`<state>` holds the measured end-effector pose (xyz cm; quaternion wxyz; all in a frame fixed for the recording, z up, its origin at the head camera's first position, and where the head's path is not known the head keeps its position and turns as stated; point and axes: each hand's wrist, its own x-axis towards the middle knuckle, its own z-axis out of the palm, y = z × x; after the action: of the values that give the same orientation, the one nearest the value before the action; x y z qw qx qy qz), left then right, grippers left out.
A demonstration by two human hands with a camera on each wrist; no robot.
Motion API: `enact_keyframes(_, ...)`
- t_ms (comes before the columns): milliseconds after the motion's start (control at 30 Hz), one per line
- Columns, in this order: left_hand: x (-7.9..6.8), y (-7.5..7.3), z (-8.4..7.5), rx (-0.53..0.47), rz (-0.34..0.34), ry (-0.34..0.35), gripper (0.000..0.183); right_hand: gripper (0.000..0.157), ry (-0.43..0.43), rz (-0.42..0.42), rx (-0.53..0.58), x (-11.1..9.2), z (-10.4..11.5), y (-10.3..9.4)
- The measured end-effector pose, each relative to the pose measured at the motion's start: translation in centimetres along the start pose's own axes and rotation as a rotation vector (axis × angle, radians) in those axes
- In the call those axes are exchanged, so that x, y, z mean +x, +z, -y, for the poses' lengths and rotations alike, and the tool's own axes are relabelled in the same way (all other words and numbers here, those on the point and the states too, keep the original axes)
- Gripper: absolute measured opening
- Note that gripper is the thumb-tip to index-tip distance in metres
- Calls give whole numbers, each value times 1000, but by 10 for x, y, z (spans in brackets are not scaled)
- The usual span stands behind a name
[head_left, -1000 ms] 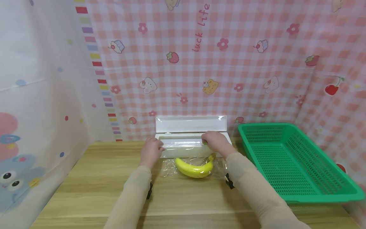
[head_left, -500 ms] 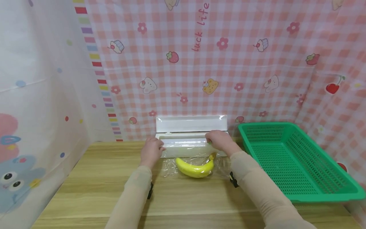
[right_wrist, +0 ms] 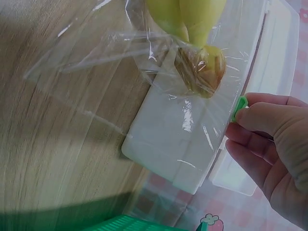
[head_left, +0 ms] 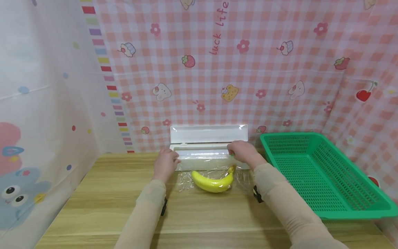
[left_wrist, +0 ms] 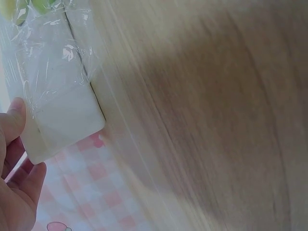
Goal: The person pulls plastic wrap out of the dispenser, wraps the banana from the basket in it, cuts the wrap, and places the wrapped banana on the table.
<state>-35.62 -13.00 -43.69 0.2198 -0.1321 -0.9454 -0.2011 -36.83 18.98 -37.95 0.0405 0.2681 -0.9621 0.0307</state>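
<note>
A white cling film dispenser point(head_left: 199, 166) stands against the back curtain, its lid point(head_left: 209, 134) raised. Clear film point(head_left: 185, 182) runs out over its front edge. In front lies a yellow banana point(head_left: 214, 185) with the film around it, its brown stem point(right_wrist: 199, 72) toward the right. My left hand point(head_left: 165, 164) grips the dispenser's left end between thumb and fingers. Near the right end, my right hand point(head_left: 244, 152) pinches a small green slider point(right_wrist: 239, 109) at the box's edge; the head view mostly hides it.
A green plastic basket point(head_left: 357, 216) with perforated walls stands on the right, close to my right forearm. Patterned curtains point(head_left: 199, 76) rise behind and at both sides of the wooden table point(head_left: 93, 193).
My right hand has slid to the right along the dispenser with the green slider. The left hand holds the same place, and the banana stays put.
</note>
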Motion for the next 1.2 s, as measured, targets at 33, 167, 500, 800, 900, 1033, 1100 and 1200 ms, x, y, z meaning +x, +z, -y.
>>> enact_keyframes(33, 0, 0, 0, 1, -2, 1, 19, 26, 0, 4, -2, -1, -1, 0)
enact_keyframes(167, 0, 1, -1, -2, 9, -10, 18, 25, 5, 24, -21, -4, -6, -1)
enact_keyframes(500, 1, 1, 0, -9, 12, -20, 18, 25, 16, 10, -15, -17, -21, -7)
enact_keyframes(800, 0, -1, -2, 7, 23, -28, 18, 27, 58, -1, -12, -20, -28, -2)
enact_keyframes(900, 0, -1, -2, 7, 21, -28, 17, 26, 64, -10, -12, -20, -29, -1)
enact_keyframes(1033, -1, 0, -2, 7, 15, -26, 17, 27, 64, -17, -15, -21, -29, -2)
enact_keyframes(1100, -1, 0, -1, 8, 7, -19, 16, 27, 71, -11, -14, -22, -29, -3)
enact_keyframes(1200, 0, 1, -1, 8, 3, -16, 16, 27, 73, -12, -15, -24, -28, -5)
